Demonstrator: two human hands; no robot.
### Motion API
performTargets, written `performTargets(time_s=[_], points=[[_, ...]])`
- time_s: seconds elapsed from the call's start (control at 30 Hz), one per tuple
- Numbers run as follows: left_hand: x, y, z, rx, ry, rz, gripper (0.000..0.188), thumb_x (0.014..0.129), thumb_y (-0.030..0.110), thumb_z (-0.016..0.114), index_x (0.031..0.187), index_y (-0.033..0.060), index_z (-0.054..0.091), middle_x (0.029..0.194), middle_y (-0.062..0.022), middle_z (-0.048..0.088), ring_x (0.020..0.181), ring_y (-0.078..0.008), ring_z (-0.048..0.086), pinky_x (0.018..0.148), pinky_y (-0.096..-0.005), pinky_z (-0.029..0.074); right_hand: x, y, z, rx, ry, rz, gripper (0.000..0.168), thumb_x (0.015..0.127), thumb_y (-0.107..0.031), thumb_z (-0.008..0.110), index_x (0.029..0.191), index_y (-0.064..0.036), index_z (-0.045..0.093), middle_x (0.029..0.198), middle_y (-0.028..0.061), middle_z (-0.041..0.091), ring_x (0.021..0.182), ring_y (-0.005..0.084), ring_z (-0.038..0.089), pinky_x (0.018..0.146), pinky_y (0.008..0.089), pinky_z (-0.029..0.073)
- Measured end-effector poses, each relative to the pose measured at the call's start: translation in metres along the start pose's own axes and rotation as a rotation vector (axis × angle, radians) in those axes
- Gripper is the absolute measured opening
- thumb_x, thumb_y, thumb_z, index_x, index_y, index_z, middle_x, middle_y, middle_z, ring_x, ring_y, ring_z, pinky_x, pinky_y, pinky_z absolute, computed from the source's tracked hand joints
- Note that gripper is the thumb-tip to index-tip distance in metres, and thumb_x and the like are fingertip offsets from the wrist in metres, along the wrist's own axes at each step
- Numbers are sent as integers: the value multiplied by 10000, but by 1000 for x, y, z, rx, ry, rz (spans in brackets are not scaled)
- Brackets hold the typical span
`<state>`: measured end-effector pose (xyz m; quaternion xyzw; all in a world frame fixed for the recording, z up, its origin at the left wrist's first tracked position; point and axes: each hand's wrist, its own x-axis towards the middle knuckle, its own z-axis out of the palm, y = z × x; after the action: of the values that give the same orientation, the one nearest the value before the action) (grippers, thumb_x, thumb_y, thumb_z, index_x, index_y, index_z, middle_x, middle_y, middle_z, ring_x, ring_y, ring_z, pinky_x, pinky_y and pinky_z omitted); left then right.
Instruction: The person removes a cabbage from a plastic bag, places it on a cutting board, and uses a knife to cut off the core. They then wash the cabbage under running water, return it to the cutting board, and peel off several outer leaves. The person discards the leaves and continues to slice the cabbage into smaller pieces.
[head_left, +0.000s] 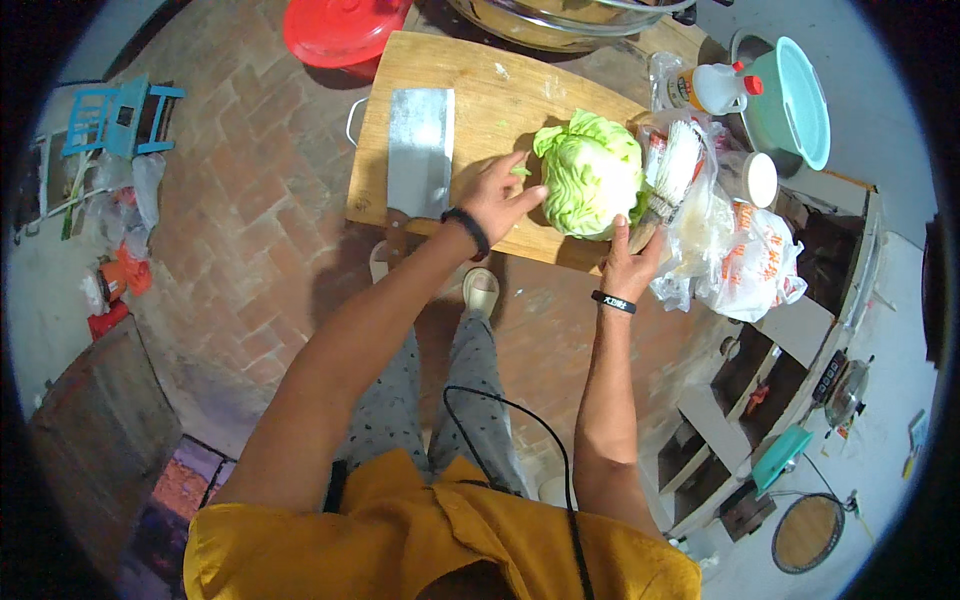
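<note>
A round, pale green cabbage (589, 176) sits at the right of a wooden cutting board (480, 90). My left hand (499, 195) is just left of it, thumb and fingers apart, the thumb tip close to the outer leaves. A small leaf scrap (520, 171) shows between those fingers. At the cabbage's lower right is my right hand (634, 262), its thumb against the pale base; its other fingers are partly hidden, so a grip cannot be made out. A cleaver (421, 150) lies flat on the board's left side, its wooden handle (396, 232) over the near edge.
A bundle of white noodles (675, 161) and plastic bags (757, 262) crowd the board's right side. Beyond are a jug with red caps (712, 88), a mint basin (799, 101) and a glass lid (562, 26). A red lidded container (345, 30) stands at far left.
</note>
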<state>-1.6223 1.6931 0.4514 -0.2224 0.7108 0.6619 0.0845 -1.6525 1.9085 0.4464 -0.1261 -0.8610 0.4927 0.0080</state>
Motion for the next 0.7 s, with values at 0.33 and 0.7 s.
performTargets(time_s=[0.33, 0.7], points=[[-44, -72, -75, 795, 554, 120, 538, 692, 245, 756, 1084, -5, 484, 1044, -203, 527, 947, -378, 525, 800, -433, 454, -4, -37, 4, -190, 117, -274, 495, 883, -223, 641, 1210, 105, 466, 1141, 263, 533, 1067, 349, 512, 918, 391, 410], [-30, -79, -115, 659, 230, -297, 471, 740, 279, 745, 973, -48, 499, 924, -224, 568, 914, -381, 550, 787, -432, 448, -49, -72, 110, -191, -422, -233, 422, 925, -196, 498, 1262, 17, 360, 988, 324, 582, 903, 487, 573, 755, 477, 469]])
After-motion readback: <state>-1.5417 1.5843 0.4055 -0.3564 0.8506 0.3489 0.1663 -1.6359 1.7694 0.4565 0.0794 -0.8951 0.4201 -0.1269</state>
